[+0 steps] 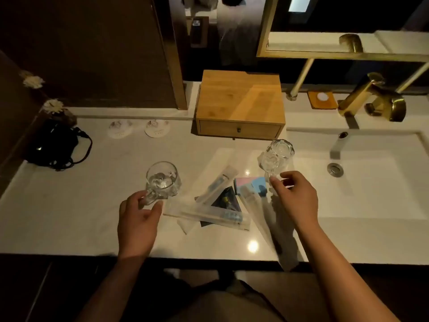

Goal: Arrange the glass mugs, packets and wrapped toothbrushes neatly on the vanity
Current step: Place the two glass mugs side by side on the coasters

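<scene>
My left hand [137,219] grips the handle of a clear glass mug [162,180] that stands upright on the white vanity [69,205]. My right hand [294,194] holds the handle of a second glass mug [277,156], tilted and lifted just left of the sink. Between the hands lies a loose heap: wrapped toothbrushes [218,214], one of them [218,184] lying diagonally, over a dark packet [228,199] and a pink-and-blue packet [250,184]. Another long clear wrapper [267,226] reaches toward the front edge.
A wooden drawer box [241,105] stands at the back centre. Two round paper coasters [157,129] lie left of it. A black hairdryer with cord [55,145] sits far left. The sink basin [362,182] and gold tap [369,96] are on the right.
</scene>
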A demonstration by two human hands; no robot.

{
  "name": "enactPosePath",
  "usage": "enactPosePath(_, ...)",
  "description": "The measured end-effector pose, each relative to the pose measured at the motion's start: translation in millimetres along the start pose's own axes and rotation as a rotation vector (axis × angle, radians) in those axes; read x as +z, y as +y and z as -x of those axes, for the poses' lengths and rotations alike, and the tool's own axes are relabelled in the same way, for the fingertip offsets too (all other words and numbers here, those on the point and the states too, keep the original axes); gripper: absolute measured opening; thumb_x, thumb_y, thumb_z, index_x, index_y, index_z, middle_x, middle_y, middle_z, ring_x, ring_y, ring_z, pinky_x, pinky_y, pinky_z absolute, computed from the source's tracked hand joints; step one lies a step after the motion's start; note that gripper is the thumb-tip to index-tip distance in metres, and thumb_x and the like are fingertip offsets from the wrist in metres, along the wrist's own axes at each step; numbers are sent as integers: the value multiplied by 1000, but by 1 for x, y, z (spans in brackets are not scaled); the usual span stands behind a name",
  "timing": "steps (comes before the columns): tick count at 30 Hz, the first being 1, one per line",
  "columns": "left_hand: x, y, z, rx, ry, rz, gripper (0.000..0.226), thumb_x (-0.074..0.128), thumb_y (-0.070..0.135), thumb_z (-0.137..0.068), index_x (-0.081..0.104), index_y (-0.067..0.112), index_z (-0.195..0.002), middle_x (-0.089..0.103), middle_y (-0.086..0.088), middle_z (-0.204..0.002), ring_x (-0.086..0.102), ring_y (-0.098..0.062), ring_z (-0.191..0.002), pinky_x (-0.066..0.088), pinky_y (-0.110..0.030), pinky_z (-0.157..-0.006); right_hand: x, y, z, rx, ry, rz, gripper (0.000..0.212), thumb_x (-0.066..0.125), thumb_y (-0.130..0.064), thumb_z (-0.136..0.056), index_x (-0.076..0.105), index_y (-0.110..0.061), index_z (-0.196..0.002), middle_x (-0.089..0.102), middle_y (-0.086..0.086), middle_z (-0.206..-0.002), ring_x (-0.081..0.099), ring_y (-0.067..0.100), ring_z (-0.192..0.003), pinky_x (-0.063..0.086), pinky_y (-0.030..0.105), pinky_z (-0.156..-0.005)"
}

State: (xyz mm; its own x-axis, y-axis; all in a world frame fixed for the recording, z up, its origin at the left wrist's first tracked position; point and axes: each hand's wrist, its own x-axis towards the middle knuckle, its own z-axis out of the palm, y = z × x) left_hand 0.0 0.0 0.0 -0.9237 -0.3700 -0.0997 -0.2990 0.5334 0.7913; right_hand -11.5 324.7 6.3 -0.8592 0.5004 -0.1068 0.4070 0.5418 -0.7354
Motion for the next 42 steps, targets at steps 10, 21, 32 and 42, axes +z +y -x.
enactPosePath(10, -13, -31, -54, -43, -263, 190, 3, 69, 25, -88, 69, 27, -86, 66, -10, -87, 65, -24, -71, 60, -51, -72, 25, -23, -19, 21, 165, 240, 24, 58, -37, -92, 58, -14, -83, 62, 3, -75, 54, 23, -68, 39, 32, -64)
enactPosePath(21, -24, -31, -85, -8, -415, 97, 14, 66, 24, -88, 68, 30, -75, 69, 8, -73, 68, -11, -69, 57, -52, -80, 20, -39, -43, 246, 275, -208, 24, 50, -28, -94, 62, -12, -81, 67, 11, -74, 70, 33, -73, 57, 49, -76)
enactPosePath(32, -63, -57, -119, -162, -242, 259, 25, 63, 54, -62, 71, 33, -74, 73, 3, -68, 71, -32, -77, 55, -60, -87, 96, -144, -5, 749, -348, -1146, 15, 52, -2, -93, 64, 6, -96, 62, 13, -70, 63, 18, -58, 59, 26, -50)
enactPosePath(42, -91, -76, -132, -205, -162, 212, 6, 68, 29, -83, 70, 33, -79, 74, 7, -72, 72, -22, -79, 56, -54, -87, 191, -178, -4, 915, -665, -1228, 19, 54, 3, -84, 61, 7, -101, 63, 16, -80, 65, 20, -68, 60, 32, -70)
